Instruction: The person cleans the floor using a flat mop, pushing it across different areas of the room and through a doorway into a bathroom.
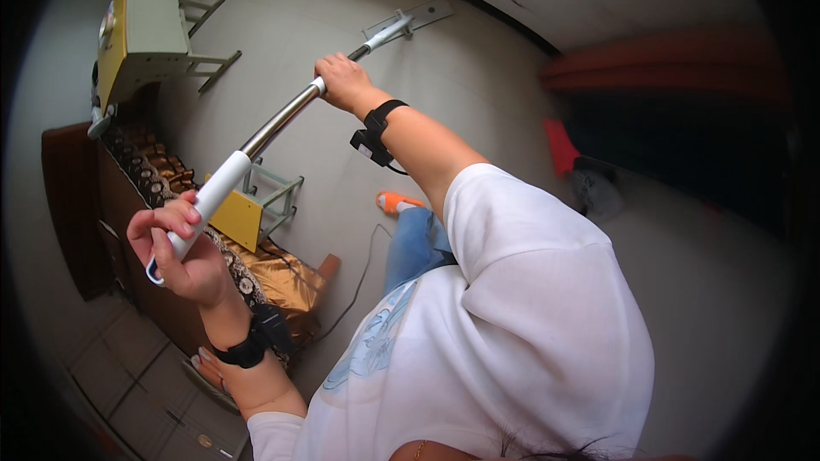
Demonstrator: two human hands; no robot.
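A flat mop with a steel pole (282, 116) slants from the lower left to the upper middle of the view. Its narrow grey head (430, 13) lies on the floor near the wall. Around the white handle grip, by its looped end, curl the fingers of my left hand (186, 250), palm turned up. My right hand (344, 82) is closed around the pole farther up, beside a white collar. Both wrists wear black straps with small devices.
A yellow-topped desk (115, 51) stands at the upper left. Nearer is a yellow-topped stool (237, 218), beside gold and black patterned cloth (282, 278). A thin cable (365, 262) runs over the floor by my orange slipper (400, 202). A red object (558, 147) and plastic bag (596, 192) lie right.
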